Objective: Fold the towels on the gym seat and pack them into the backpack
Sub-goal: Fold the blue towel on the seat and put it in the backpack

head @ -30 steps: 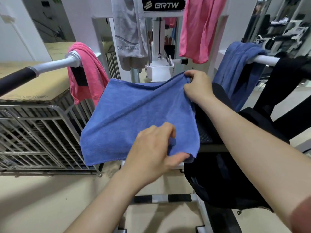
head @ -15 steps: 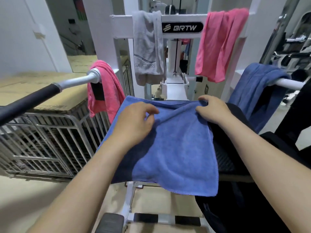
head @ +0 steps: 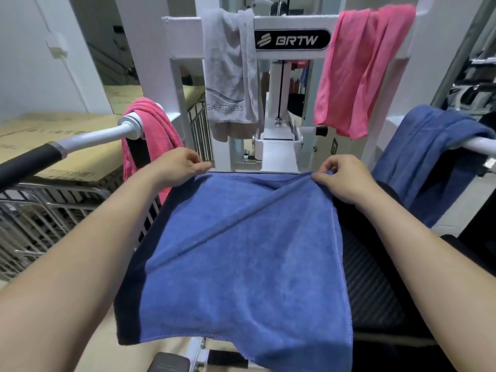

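Blue towel (head: 241, 259) is pinched at its far corners by left hand (head: 180, 165) and right hand (head: 342, 178), likely for flattening over the gym seat (head: 128, 296).

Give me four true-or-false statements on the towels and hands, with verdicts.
1. The left hand and the right hand both pinch the spread blue towel. True.
2. The right hand holds the grey towel. False: it hangs over the crossbar.
3. Two pink towels hang in view, the upper pink towel and the lower pink towel. True.
4. The right bar carries a pink towel. False: the draped blue towel hangs there.
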{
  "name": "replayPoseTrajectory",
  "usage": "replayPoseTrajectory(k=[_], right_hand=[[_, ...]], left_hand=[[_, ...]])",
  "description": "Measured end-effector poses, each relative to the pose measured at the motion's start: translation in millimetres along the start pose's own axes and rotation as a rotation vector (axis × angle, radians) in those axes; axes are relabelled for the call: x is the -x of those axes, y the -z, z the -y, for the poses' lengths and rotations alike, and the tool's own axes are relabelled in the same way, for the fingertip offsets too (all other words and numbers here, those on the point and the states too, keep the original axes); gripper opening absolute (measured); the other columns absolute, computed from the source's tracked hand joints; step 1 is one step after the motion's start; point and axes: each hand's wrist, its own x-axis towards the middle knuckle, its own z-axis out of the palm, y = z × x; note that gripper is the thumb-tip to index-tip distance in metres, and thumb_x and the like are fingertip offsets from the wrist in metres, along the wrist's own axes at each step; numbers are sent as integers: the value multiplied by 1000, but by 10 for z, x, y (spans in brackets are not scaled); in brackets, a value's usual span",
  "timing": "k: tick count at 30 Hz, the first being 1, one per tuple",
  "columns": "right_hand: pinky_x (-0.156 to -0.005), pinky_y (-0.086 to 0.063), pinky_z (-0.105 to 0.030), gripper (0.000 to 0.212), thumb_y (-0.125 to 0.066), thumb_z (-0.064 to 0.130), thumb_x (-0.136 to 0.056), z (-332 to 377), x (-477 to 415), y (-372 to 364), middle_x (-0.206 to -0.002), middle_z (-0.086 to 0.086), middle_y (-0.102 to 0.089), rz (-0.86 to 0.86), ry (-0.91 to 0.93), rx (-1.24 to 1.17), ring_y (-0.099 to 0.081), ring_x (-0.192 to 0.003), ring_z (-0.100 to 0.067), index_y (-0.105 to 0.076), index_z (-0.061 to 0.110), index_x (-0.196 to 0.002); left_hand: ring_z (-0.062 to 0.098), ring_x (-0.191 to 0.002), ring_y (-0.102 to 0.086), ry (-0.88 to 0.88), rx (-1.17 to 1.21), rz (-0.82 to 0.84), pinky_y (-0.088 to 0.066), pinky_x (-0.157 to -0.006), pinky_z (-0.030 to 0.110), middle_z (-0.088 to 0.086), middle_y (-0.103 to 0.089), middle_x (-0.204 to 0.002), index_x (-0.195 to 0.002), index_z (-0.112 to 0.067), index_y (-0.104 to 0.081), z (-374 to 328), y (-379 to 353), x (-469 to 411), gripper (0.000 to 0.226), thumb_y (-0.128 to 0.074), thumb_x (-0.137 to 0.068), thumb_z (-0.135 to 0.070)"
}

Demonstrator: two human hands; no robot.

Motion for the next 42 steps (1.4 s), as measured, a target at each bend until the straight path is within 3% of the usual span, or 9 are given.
replayPoseTrajectory(k=[4,11,15,18,24,28,32,37,42], right_hand=[[-63,-32,-27,22,-68,21,-83,38,-89,-12,-73,0,-56,46,42,37,-51,-74,-21,-53,16,-68],[-50,-33,-25,21,-79,10,-72,43,-171,57,-57,1,-52,164,44,-42,-43,-51,-12,-59,11,-67],[-72,-42,-25,11,-79,16,-76,-6,-243,27,-81,-3,-62,127,-7,-103,-55,-74,-18,-70,16,-80],[-73,-41,-25,7,-72,19,-82,56,-286,11,-82,-5,-67,128,0,51,-60,-82,-20,-75,13,-81],[-65,-59,-47,22,-57,12,-91,527,-503,163,-74,-6,-53,-28,-118,-272,-60,-58,-30,-53,12,-69],[-78,-45,-31,11,-51,15,-92,1080,-513,695,-89,-2,-60,-549,197,-312,-56,-84,-22,-61,12,-90],[-71,-36,-19,16,-51,15,-94,1379,-29,1118,-88,1,-58,-784,463,-329,-51,-81,-12,-60,3,-99],[-69,-35,-23,7,-52,15,-95,1093,667,1007,-81,6,-56,-662,463,-245,-47,-76,-6,-58,12,-94],[-68,-38,-24,11,-62,11,-88,437,1459,458,-74,6,-61,-323,291,-131,-54,-73,-14,-59,19,-81]], left_hand=[[17,-73,-54,4,16,105,-45,-73,31,2,-62,-78,-84,-17,-67,114,135,-11,19,-79,-78,-30],[17,-61,-49,96,117,-132,-43,-64,27,5,-58,-62,-66,-8,-62,210,149,-138,20,-78,-74,-2],[16,-64,-59,198,306,-39,-52,-56,21,8,-66,-71,-83,-6,-72,262,132,-143,11,-72,-80,4],[20,-74,-62,223,253,36,-57,-74,31,13,-73,-84,-85,-6,-76,298,177,-165,11,-71,-81,2],[35,-89,-60,129,-154,-527,-46,-72,39,13,-67,-98,-102,-14,-59,-44,168,-278,14,-49,-93,-14],[35,-75,-60,-124,335,-961,-51,-67,42,4,-60,-84,-98,-27,-51,-487,699,-197,17,-40,-89,-17],[28,-85,-65,-358,597,-1105,-58,-72,45,1,-63,-90,-92,-30,-52,-650,1151,230,21,-43,-87,-12],[10,-83,-55,-382,457,-956,-48,-77,23,-2,-60,-90,-94,-24,-54,-440,893,903,36,-44,-81,7],[14,-83,-60,-283,292,-533,-44,-78,24,-7,-66,-84,-83,-31,-62,154,83,1524,46,-51,-71,12]])
